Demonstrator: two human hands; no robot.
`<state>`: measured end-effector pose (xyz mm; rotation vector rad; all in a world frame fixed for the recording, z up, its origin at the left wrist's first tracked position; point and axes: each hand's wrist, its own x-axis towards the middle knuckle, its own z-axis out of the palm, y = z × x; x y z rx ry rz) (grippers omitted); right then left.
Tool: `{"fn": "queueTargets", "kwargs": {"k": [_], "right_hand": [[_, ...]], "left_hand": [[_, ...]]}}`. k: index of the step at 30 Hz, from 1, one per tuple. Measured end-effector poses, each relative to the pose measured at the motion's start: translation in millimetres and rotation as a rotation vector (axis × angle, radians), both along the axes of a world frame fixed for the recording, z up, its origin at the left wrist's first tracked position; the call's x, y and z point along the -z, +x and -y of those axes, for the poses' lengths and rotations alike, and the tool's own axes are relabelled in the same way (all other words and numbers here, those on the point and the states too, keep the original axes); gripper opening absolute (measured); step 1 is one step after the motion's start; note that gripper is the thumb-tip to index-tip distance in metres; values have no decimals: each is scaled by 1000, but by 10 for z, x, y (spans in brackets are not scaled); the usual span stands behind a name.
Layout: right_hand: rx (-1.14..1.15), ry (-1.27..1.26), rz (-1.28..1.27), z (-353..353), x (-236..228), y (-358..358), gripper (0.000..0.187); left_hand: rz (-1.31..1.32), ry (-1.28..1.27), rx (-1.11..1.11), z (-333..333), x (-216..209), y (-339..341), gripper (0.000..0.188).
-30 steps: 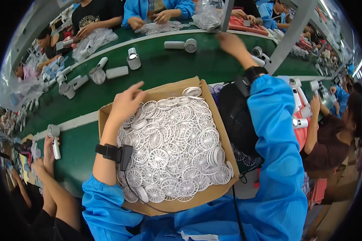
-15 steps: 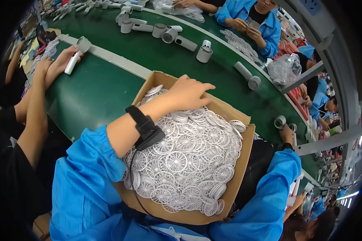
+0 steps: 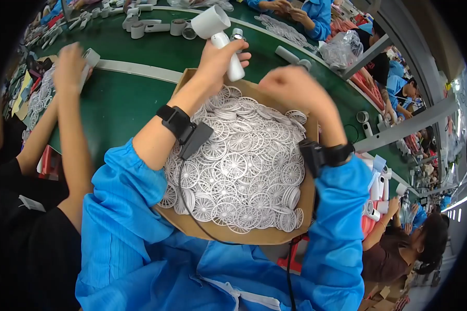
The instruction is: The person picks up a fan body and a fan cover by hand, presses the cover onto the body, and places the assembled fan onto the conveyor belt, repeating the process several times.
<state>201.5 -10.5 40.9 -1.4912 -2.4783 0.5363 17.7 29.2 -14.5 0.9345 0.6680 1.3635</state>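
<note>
**White fan (image 3: 221, 41) gripped above a box of spoked discs**

Leftmost, a co-worker's blurred hand (image 3: 70, 67) is raised just beside a paler-grey fan (image 3: 91, 58). Next comes the green bench (image 3: 119, 106). The person's left hand (image 3: 211, 65) grasps the white fan by its handle, over the far-left edge of the cardboard box (image 3: 244, 237), with the ring-shaped head tilted up and leftward. White spoked discs (image 3: 234, 163) fill that box. The right hand (image 3: 288, 87) is curled and blurred near the box's far edge; whether it grips anything, I cannot tell. Of 2 black wrist straps, the right (image 3: 324, 154) lies beside the box.
</note>
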Motion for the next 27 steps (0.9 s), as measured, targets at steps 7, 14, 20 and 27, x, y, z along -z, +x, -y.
{"fn": "queueTargets", "kwargs": {"k": [7,14,20,27], "right_hand": [[-120,558,326,83,611,-51,17],[308,-115,-966,-104,718,9,22],[203,-168,-1316,-67,689,-22,22],[142,-158,-1311,-56,675,33,20]], "left_hand": [[-236,23,138,-165,125,-148,58],[-158,83,83,109,-2,33,89],[-149,440,41,140,-52,73,99],[-179,535,7,166,-67,110,99]]}}
